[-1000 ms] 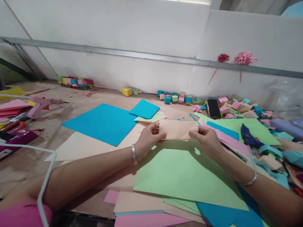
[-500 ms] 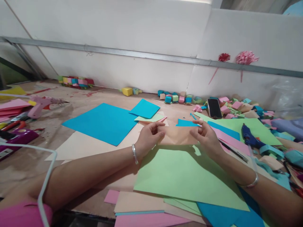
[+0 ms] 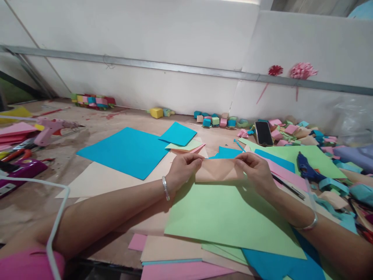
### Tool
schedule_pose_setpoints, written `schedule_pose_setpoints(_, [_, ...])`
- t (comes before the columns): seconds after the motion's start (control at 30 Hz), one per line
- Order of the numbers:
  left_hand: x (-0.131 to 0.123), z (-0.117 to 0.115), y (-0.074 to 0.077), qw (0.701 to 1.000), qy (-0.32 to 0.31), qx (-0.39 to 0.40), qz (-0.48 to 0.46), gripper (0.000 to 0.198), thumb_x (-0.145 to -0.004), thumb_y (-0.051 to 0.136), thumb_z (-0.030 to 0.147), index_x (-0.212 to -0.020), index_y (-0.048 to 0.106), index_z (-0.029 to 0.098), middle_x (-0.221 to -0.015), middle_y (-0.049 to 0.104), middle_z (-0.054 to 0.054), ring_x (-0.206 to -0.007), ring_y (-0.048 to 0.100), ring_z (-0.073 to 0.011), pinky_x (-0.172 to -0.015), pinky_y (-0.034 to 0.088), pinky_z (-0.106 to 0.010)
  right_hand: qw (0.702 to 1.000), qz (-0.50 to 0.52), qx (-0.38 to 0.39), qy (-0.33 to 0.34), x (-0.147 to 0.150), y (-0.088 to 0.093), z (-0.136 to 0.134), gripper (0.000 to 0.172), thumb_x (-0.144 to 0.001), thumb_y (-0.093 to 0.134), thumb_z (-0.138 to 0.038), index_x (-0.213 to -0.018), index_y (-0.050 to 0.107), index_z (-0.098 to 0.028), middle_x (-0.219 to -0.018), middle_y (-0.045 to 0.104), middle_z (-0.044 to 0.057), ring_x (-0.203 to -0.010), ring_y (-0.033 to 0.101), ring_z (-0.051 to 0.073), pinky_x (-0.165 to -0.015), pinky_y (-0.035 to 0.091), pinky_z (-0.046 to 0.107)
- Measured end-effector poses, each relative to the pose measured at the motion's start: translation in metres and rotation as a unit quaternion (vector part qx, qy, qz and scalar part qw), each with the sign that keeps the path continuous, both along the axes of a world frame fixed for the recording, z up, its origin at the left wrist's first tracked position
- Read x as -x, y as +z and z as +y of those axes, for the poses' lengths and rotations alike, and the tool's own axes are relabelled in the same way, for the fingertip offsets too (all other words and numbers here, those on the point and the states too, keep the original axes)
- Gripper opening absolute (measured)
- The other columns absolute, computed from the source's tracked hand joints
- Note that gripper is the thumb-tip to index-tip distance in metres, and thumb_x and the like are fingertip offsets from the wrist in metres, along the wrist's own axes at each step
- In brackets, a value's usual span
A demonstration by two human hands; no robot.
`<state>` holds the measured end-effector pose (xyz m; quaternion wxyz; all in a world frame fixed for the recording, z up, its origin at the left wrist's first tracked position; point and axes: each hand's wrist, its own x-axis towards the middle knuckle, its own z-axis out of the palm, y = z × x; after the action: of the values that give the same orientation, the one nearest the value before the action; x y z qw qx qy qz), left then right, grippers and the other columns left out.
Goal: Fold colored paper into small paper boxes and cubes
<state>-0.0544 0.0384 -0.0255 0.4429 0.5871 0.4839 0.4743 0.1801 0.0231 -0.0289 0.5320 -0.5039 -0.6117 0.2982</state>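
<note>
A small peach-coloured piece of folded paper (image 3: 218,171) is stretched between my two hands, with crease lines showing on its face. My left hand (image 3: 184,171) pinches its upper left corner between thumb and fingers. At the upper right corner, my right hand (image 3: 256,171) is closed on it in the same way. Both hands hold the paper over the far part of a large light green sheet (image 3: 233,217). Blue paper (image 3: 225,152) lies just beyond it.
Blue sheets (image 3: 128,151) lie to the left. A pink glue gun (image 3: 49,130) and purple power strip (image 3: 26,177) are at far left. On the right are a blue glue gun (image 3: 309,169), a phone (image 3: 264,133), a pen (image 3: 288,186) and many small paper cubes (image 3: 291,129).
My fingers have closed further at the paper's upper corners, the right hand shifting slightly. The folded paper sits a little lower, its face turned slightly; the things around are unmoved.
</note>
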Motion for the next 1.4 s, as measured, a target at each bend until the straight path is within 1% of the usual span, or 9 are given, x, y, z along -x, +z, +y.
schedule_pose_setpoints(0.1, [0.0,0.0,0.001,1.0,0.003,0.003,0.002,0.017,-0.074,0.067,0.028,-0.083,0.075,0.016,-0.071,0.066,-0.004,-0.061,0.052,-0.0122,-0.056,0.039,-0.024,1.0,0.001,-0.008,-0.013,-0.003,-0.002,0.001,0.014,-0.075,0.067,-0.033,-0.077,0.069,-0.019,-0.08,0.067,0.002,-0.075,0.059,0.016,-0.068,0.046,0.028])
schedule_pose_setpoints(0.3, [0.0,-0.001,0.002,1.0,-0.005,0.0,0.01,0.018,-0.073,0.066,0.027,-0.082,0.074,0.015,-0.069,0.065,-0.004,-0.059,0.05,-0.0113,-0.053,0.038,-0.023,0.999,-0.013,0.004,-0.032,-0.006,-0.001,0.001,0.019,-0.076,0.066,-0.036,-0.079,0.07,-0.017,-0.078,0.069,0.004,-0.072,0.059,0.016,-0.065,0.046,0.028])
schedule_pose_setpoints(0.53, [0.001,0.002,0.0,0.998,-0.014,-0.016,0.062,0.018,-0.077,0.061,0.026,-0.084,0.072,0.013,-0.066,0.063,-0.003,-0.056,0.049,-0.0102,-0.049,0.037,-0.022,0.993,-0.102,0.02,-0.058,-0.008,-0.004,0.006,0.025,-0.078,0.058,-0.037,-0.082,0.07,-0.015,-0.076,0.069,0.004,-0.069,0.061,0.017,-0.06,0.044,0.026])
schedule_pose_setpoints(0.7, [0.005,0.005,0.0,0.99,-0.04,-0.034,0.127,0.013,-0.076,0.061,0.022,-0.081,0.07,0.014,-0.069,0.066,-0.003,-0.06,0.055,-0.0121,-0.052,0.041,-0.022,0.982,-0.18,0.045,-0.03,-0.014,-0.011,0.014,0.02,-0.075,0.058,-0.031,-0.078,0.072,-0.016,-0.073,0.071,0.003,-0.068,0.063,0.018,-0.059,0.045,0.026])
schedule_pose_setpoints(0.87, [0.009,0.01,-0.002,0.974,-0.078,-0.068,0.203,0.009,-0.074,0.065,0.02,-0.077,0.072,0.016,-0.075,0.07,-0.004,-0.067,0.06,-0.0147,-0.059,0.045,-0.024,0.962,-0.271,0.043,-0.011,-0.014,-0.013,0.015,0.015,-0.073,0.058,-0.024,-0.072,0.071,-0.019,-0.072,0.072,0.001,-0.067,0.063,0.017,-0.061,0.043,0.027])
schedule_pose_setpoints(0.97, [0.01,0.013,-0.003,0.958,-0.1,-0.095,0.251,0.006,-0.073,0.067,0.017,-0.072,0.073,0.017,-0.077,0.072,-0.003,-0.072,0.062,-0.0162,-0.064,0.046,-0.025,0.949,-0.314,0.02,-0.004,-0.011,-0.016,0.013,0.014,-0.074,0.057,-0.022,-0.071,0.071,-0.02,-0.074,0.071,0.002,-0.069,0.061,0.017,-0.064,0.042,0.028])
schedule_pose_setpoints(1.07, [0.011,0.013,-0.003,0.943,-0.114,-0.116,0.292,0.007,-0.073,0.067,0.015,-0.071,0.073,0.017,-0.076,0.072,-0.004,-0.071,0.063,-0.0167,-0.064,0.045,-0.025,0.937,-0.349,-0.008,0.001,-0.009,-0.019,0.013,0.014,-0.075,0.057,-0.02,-0.07,0.07,-0.019,-0.074,0.068,0.004,-0.07,0.059,0.018,-0.066,0.041,0.029])
schedule_pose_setpoints(1.23, [0.01,0.011,-0.002,0.919,-0.13,-0.148,0.341,0.014,-0.075,0.061,0.009,-0.071,0.072,0.016,-0.076,0.072,-0.004,-0.072,0.062,-0.0171,-0.064,0.043,-0.025,0.925,-0.377,-0.035,-0.002,-0.01,-0.023,0.014,0.014,-0.077,0.057,-0.018,-0.069,0.068,-0.018,-0.073,0.066,0.005,-0.07,0.057,0.018,-0.066,0.04,0.029])
schedule_pose_setpoints(1.4, [0.012,0.013,-0.003,0.902,-0.139,-0.164,0.374,0.009,-0.077,0.063,0.013,-0.074,0.071,0.016,-0.077,0.07,-0.004,-0.072,0.06,-0.0166,-0.061,0.04,-0.025,0.924,-0.378,-0.053,0.0,-0.008,-0.024,0.013,0.013,-0.078,0.058,-0.016,-0.069,0.068,-0.018,-0.074,0.066,0.004,-0.07,0.057,0.017,-0.066,0.04,0.028])
